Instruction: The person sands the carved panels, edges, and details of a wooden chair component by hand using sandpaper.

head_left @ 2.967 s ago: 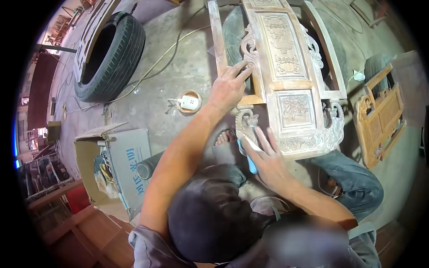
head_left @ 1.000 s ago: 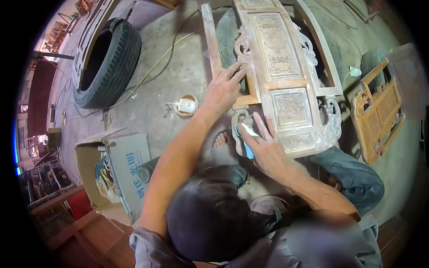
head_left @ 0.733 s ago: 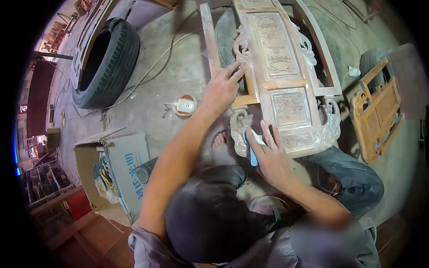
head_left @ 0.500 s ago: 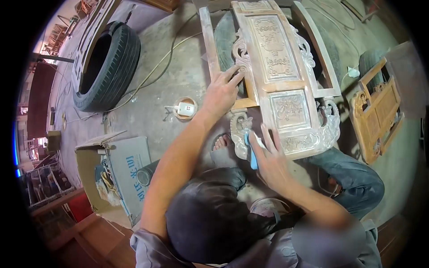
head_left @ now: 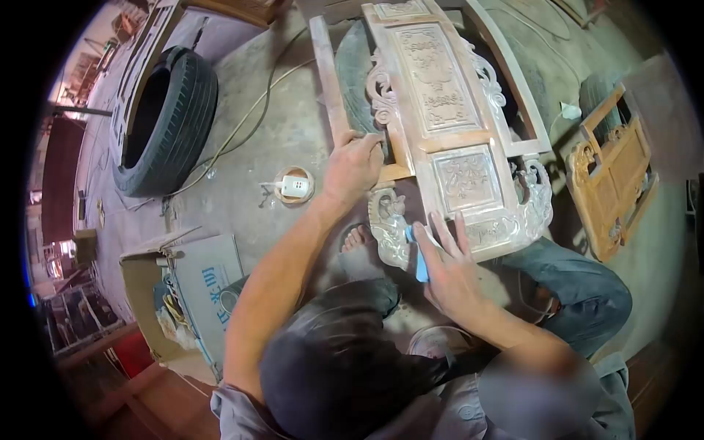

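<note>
A carved wooden chair back (head_left: 458, 139), pale with dust, lies tilted in front of me. My left hand (head_left: 355, 167) is closed round its left side rail, the fingers curled over the wood. My right hand (head_left: 453, 275) grips a slim blue-handled tool (head_left: 422, 262) beside the lower left carved scroll (head_left: 390, 224). Its index and middle fingers stretch out against the lower carved edge. The tool's working end is small and partly hidden, so its kind is unclear.
A tyre (head_left: 174, 121) stands at the left, near a white power socket (head_left: 295, 187) with a cable. An open cardboard box (head_left: 209, 282) with odds and ends sits lower left. At the right leans another carved wooden frame (head_left: 614, 172). My bare foot (head_left: 356, 238) is below the panel.
My left hand's fingers went from stretched along the scrollwork to curled over the rail. My right hand stays at the lower carving with the tool, slightly lower. The whole view shifted a little.
</note>
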`<action>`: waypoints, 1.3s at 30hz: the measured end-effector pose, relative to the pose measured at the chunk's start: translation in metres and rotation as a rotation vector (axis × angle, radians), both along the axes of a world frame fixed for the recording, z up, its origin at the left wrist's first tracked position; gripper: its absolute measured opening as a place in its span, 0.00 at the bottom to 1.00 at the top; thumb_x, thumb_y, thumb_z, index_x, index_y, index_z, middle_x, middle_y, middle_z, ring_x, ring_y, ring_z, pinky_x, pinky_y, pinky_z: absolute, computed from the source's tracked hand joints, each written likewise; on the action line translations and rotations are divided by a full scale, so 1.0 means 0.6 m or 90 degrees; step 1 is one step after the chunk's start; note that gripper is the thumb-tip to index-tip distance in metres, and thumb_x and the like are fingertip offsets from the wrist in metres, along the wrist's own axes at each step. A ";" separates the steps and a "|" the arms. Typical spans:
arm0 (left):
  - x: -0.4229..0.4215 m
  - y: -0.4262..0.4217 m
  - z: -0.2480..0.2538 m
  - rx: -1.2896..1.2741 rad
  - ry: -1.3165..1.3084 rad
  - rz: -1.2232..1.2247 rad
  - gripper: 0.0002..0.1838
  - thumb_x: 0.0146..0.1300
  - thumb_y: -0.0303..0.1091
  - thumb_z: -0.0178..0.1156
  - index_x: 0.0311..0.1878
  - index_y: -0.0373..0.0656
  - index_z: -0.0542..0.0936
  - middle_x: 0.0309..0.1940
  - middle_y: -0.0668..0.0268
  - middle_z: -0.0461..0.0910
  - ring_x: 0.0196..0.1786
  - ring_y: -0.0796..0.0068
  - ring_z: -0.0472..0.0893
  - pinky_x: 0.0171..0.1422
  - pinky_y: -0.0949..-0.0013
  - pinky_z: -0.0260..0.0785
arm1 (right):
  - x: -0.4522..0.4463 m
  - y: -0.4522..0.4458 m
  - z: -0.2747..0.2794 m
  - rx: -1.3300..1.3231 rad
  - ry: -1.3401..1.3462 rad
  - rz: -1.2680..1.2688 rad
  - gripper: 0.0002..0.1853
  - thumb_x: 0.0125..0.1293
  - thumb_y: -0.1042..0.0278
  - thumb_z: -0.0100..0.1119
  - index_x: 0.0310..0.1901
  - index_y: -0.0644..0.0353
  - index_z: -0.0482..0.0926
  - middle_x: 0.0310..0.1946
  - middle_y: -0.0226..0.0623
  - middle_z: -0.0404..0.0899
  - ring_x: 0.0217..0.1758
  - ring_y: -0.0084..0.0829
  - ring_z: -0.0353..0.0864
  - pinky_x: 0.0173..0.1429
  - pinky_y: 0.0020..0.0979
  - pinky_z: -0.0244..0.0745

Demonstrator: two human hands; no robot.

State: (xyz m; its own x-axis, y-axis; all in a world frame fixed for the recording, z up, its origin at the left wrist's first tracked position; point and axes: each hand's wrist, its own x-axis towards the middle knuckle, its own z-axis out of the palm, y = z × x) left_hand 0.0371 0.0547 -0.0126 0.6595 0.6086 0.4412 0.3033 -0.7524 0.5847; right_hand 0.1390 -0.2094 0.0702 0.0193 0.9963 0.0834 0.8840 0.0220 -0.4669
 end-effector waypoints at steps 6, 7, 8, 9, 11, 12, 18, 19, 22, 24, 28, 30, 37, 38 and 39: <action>0.010 -0.038 0.011 -0.002 0.012 0.025 0.12 0.68 0.26 0.64 0.53 0.39 0.86 0.35 0.50 0.88 0.45 0.48 0.86 0.54 0.51 0.79 | 0.015 -0.027 0.015 -0.031 -0.014 0.010 0.42 0.55 0.79 0.65 0.74 0.81 0.69 0.55 0.58 0.87 0.85 0.62 0.64 0.90 0.69 0.44; 0.014 -0.039 0.012 0.020 0.002 0.022 0.13 0.67 0.26 0.64 0.54 0.39 0.85 0.34 0.50 0.88 0.44 0.48 0.86 0.53 0.51 0.79 | 0.019 -0.035 0.023 -0.022 -0.031 0.003 0.42 0.55 0.79 0.65 0.74 0.81 0.69 0.55 0.57 0.88 0.85 0.61 0.64 0.90 0.68 0.45; 0.015 -0.045 0.016 0.002 0.041 0.019 0.14 0.67 0.26 0.64 0.55 0.40 0.85 0.34 0.52 0.87 0.43 0.49 0.86 0.56 0.49 0.78 | 0.018 -0.034 0.028 -0.067 -0.018 0.006 0.41 0.55 0.80 0.64 0.74 0.80 0.69 0.57 0.57 0.87 0.85 0.61 0.64 0.90 0.67 0.45; 0.017 -0.047 0.019 0.016 0.043 0.004 0.13 0.67 0.27 0.63 0.54 0.39 0.85 0.35 0.52 0.87 0.43 0.50 0.86 0.56 0.49 0.78 | 0.019 -0.025 0.019 -0.057 -0.019 0.004 0.41 0.55 0.79 0.64 0.75 0.79 0.69 0.58 0.58 0.86 0.85 0.62 0.65 0.91 0.67 0.45; 0.017 -0.051 0.029 0.049 0.047 -0.022 0.12 0.68 0.27 0.63 0.53 0.39 0.85 0.36 0.51 0.87 0.44 0.50 0.86 0.58 0.49 0.77 | 0.017 0.005 -0.005 -0.035 -0.020 0.005 0.42 0.55 0.79 0.65 0.75 0.78 0.69 0.59 0.58 0.86 0.85 0.62 0.65 0.91 0.67 0.44; 0.008 -0.046 0.031 0.056 0.102 -0.059 0.10 0.72 0.30 0.62 0.52 0.39 0.85 0.39 0.51 0.87 0.47 0.50 0.85 0.60 0.49 0.76 | 0.020 0.004 -0.011 -0.039 -0.015 0.012 0.42 0.55 0.78 0.66 0.76 0.77 0.69 0.62 0.58 0.84 0.85 0.63 0.64 0.91 0.67 0.44; -0.019 -0.018 0.103 -0.007 0.188 -0.194 0.12 0.78 0.36 0.60 0.51 0.38 0.85 0.46 0.49 0.87 0.55 0.44 0.84 0.65 0.48 0.75 | 0.037 -0.086 0.054 -0.065 -0.034 0.008 0.41 0.65 0.68 0.69 0.77 0.78 0.67 0.66 0.64 0.81 0.85 0.65 0.63 0.90 0.67 0.45; -0.021 -0.024 0.120 -0.010 0.185 -0.218 0.11 0.78 0.36 0.60 0.50 0.38 0.85 0.44 0.48 0.86 0.54 0.42 0.84 0.64 0.47 0.75 | 0.037 -0.101 0.062 -0.048 -0.006 0.002 0.41 0.67 0.66 0.69 0.77 0.78 0.67 0.67 0.65 0.80 0.85 0.66 0.63 0.90 0.67 0.45; -0.014 -0.068 0.237 -0.210 0.314 -0.133 0.18 0.81 0.43 0.60 0.57 0.36 0.85 0.49 0.49 0.87 0.55 0.50 0.86 0.63 0.53 0.77 | 0.040 -0.123 0.095 -0.047 0.127 0.003 0.46 0.76 0.54 0.66 0.81 0.79 0.57 0.77 0.72 0.67 0.85 0.72 0.59 0.90 0.67 0.42; -0.018 -0.116 0.271 -0.446 0.285 -0.106 0.28 0.83 0.52 0.60 0.66 0.34 0.84 0.55 0.52 0.88 0.56 0.64 0.87 0.62 0.59 0.77 | 0.042 -0.134 0.116 -0.046 0.224 0.009 0.48 0.79 0.50 0.63 0.83 0.79 0.53 0.80 0.74 0.61 0.85 0.74 0.57 0.90 0.67 0.41; -0.033 -0.277 0.258 -0.784 0.322 -0.074 0.28 0.83 0.52 0.62 0.65 0.33 0.84 0.54 0.64 0.86 0.55 0.76 0.84 0.62 0.67 0.78 | 0.044 -0.155 0.094 0.008 0.406 0.015 0.44 0.84 0.45 0.53 0.83 0.77 0.55 0.80 0.73 0.62 0.87 0.70 0.56 0.91 0.62 0.40; -0.048 -0.357 0.208 -0.986 0.148 -0.026 0.22 0.82 0.43 0.66 0.66 0.34 0.82 0.56 0.66 0.85 0.56 0.80 0.83 0.64 0.72 0.78 | 0.052 -0.171 0.102 -0.045 0.459 0.017 0.43 0.85 0.46 0.54 0.83 0.76 0.56 0.80 0.71 0.63 0.87 0.69 0.57 0.92 0.61 0.41; -0.063 -0.475 0.241 -0.939 -0.073 0.044 0.19 0.84 0.30 0.59 0.70 0.30 0.77 0.62 0.59 0.86 0.59 0.74 0.86 0.67 0.68 0.80 | 0.114 -0.178 0.120 -0.163 0.514 -0.069 0.41 0.81 0.62 0.64 0.85 0.71 0.55 0.82 0.61 0.67 0.82 0.48 0.73 0.83 0.39 0.68; -0.057 -0.486 0.233 -0.937 -0.133 0.044 0.20 0.84 0.30 0.59 0.71 0.30 0.76 0.63 0.57 0.86 0.60 0.72 0.86 0.68 0.67 0.80 | 0.123 -0.174 0.120 -0.217 0.567 -0.085 0.41 0.80 0.64 0.64 0.85 0.72 0.54 0.82 0.58 0.68 0.82 0.47 0.74 0.83 0.37 0.69; -0.050 -0.496 0.229 -0.931 -0.193 0.044 0.21 0.84 0.29 0.59 0.73 0.30 0.75 0.65 0.56 0.85 0.61 0.70 0.86 0.69 0.66 0.80 | 0.133 -0.169 0.119 -0.271 0.619 -0.100 0.42 0.80 0.67 0.64 0.85 0.73 0.53 0.82 0.56 0.70 0.82 0.45 0.74 0.83 0.35 0.69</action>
State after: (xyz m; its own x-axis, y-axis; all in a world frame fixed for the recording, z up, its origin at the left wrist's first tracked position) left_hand 0.0073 -0.2430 0.1250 0.6093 0.6464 -0.4594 0.0456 0.5498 0.8341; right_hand 0.2185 -0.3109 0.1414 0.0203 0.9204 -0.3904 0.1074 -0.3902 -0.9144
